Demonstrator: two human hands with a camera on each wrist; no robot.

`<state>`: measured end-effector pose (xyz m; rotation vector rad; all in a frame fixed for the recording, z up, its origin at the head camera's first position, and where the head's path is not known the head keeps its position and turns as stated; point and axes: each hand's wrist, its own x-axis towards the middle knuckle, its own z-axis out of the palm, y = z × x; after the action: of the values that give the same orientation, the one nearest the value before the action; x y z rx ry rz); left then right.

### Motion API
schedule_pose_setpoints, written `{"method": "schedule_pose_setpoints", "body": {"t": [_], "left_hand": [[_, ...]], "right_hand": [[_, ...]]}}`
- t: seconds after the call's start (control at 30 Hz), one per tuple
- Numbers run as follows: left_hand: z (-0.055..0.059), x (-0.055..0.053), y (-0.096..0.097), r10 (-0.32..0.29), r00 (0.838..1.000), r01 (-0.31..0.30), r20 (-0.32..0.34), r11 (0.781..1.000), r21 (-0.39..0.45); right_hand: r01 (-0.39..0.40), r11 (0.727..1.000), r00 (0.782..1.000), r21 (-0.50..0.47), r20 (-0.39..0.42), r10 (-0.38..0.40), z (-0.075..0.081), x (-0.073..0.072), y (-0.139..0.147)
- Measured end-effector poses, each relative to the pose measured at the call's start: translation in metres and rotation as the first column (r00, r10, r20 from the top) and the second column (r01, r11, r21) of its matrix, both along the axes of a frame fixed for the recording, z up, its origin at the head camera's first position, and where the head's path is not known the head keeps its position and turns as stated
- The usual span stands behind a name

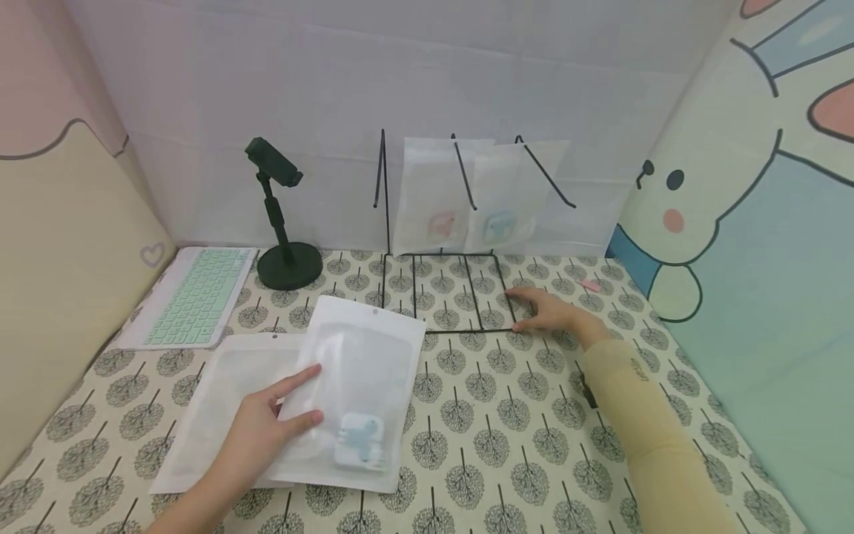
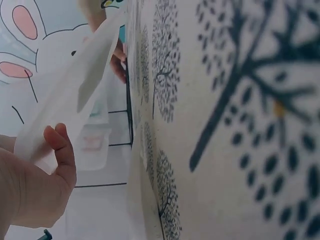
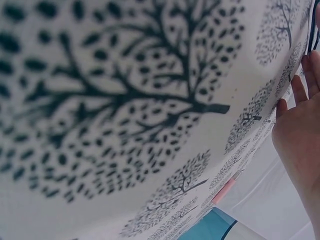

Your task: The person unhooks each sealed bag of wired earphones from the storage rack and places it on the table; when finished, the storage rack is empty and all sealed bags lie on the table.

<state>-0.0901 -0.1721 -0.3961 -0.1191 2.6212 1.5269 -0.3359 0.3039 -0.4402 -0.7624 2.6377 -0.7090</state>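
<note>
My left hand (image 1: 256,426) pinches the left side of a white zip pouch (image 1: 360,356) between thumb and fingers. Through its clear front shows a card with a pale blue shape. In the left wrist view that pouch (image 2: 75,90) is tilted up off the table. It overlaps a second white pouch (image 1: 213,408) lying flat. My right hand (image 1: 550,310) touches the right side of a black wire rack's base (image 1: 456,331), thumb and fingers spread. On the rack hang two pouches, one with a pink shape (image 1: 427,178), one with a blue shape (image 1: 517,178).
A mint green keyboard (image 1: 193,297) lies at the left, beside a black stand (image 1: 290,267) with an angled head. Right of the rack lies a small pink piece (image 1: 591,285). Fabric walls enclose the back and sides of the tree-patterned tablecloth (image 1: 467,475).
</note>
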Motion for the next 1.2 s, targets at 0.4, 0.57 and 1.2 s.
{"method": "schedule_pose_setpoints", "body": {"t": [0.4,0.57,1.2], "left_hand": [[-0.01,-0.001,0.009,0.032,0.993,-0.027,0.114,0.999,-0.04],[-0.014,-0.004,0.006,0.002,0.989,0.007,0.15,0.998,-0.058],[-0.027,-0.023,0.003,-0.228,0.964,0.248,0.136,0.956,-0.157]], "right_hand": [[-0.009,1.0,1.0,0.018,-0.005,0.009,0.002,0.001,-0.002],[-0.009,1.0,1.0,0.012,-0.005,0.009,0.004,0.001,-0.003],[0.006,0.999,1.0,0.034,-0.014,-0.006,0.002,0.001,-0.002]]}}
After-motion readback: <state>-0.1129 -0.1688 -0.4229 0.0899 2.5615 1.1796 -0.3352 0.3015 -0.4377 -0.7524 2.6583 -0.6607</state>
